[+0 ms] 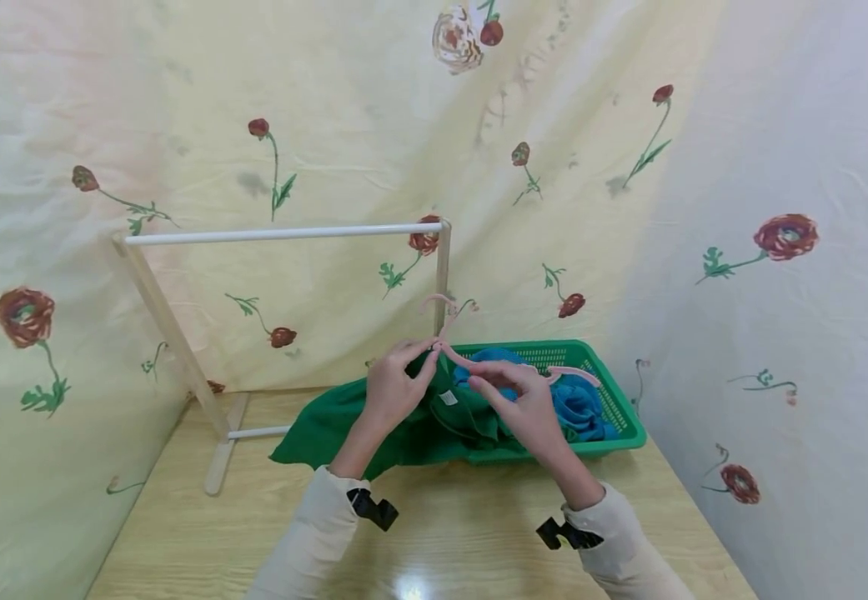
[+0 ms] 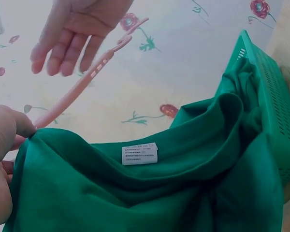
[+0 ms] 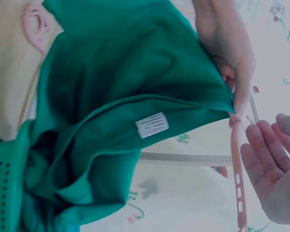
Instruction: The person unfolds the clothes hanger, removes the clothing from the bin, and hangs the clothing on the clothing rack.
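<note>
A pink clothes hanger (image 1: 459, 357) stands at a tilt above the basket, its hook upward. My left hand (image 1: 394, 383) pinches the hanger near the base of its hook, together with the neckline edge of a green shirt (image 1: 328, 421). The shirt's neck opening faces up, showing a white label (image 2: 139, 153) inside; its far part lies over the basket. The right hand (image 1: 516, 400) is beside the hanger's slotted arm, fingers extended and loosely spread. In the right wrist view, the fingers (image 3: 266, 150) are just off the hanger (image 3: 236, 159).
A green plastic basket (image 1: 632, 433) with blue cloth (image 1: 579, 408) stands behind the right hand. To the left is a rack with a white top rail (image 1: 283, 233) and wooden posts (image 1: 171, 333), standing on the wood-grain table (image 1: 464, 533). Flowered fabric (image 1: 343, 158) hangs behind.
</note>
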A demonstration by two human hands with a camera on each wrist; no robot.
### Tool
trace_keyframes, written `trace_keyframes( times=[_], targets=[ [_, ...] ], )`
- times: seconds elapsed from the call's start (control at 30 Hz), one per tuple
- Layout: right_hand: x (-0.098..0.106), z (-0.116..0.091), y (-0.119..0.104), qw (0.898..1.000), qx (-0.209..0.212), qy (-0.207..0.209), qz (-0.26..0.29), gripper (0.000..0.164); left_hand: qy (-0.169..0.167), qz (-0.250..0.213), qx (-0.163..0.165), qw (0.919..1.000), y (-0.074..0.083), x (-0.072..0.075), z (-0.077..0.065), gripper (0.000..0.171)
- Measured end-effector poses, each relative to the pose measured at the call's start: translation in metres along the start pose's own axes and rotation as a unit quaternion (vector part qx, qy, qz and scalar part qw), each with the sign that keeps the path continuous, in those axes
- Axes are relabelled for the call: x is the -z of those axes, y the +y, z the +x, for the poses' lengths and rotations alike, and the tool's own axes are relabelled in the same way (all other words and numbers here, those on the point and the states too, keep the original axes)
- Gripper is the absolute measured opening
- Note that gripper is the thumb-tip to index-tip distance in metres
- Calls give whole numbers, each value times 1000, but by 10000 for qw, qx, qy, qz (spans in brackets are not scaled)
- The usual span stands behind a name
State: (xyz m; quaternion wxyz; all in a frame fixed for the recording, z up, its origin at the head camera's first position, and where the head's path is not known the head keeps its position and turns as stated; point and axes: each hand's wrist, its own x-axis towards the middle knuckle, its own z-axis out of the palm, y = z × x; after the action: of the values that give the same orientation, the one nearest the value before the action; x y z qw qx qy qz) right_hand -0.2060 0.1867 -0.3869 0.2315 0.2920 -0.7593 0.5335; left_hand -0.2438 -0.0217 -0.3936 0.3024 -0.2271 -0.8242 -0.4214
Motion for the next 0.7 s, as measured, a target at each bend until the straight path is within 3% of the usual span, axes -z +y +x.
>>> trace_keyframes(
  times=[0.27, 0.47, 0.57, 0.7],
  targets=[
    [2, -17, 14, 9956, -17, -574, -744, 14, 48, -19, 6, 10000, -7, 5, 2, 27],
    [3, -27, 32, 9874, 342, -883, -1266, 15, 108, -85, 152, 9998, -9, 11, 2, 28],
    [4, -32, 41, 9766, 716, -1005, -1760, 19, 149, -56, 176, 9997, -11, 13, 2, 27],
    [3, -38, 51, 9533, 1353, -1160, -2439, 28, 230, -10, 110, 9997, -13, 15, 3, 27]
  ],
)
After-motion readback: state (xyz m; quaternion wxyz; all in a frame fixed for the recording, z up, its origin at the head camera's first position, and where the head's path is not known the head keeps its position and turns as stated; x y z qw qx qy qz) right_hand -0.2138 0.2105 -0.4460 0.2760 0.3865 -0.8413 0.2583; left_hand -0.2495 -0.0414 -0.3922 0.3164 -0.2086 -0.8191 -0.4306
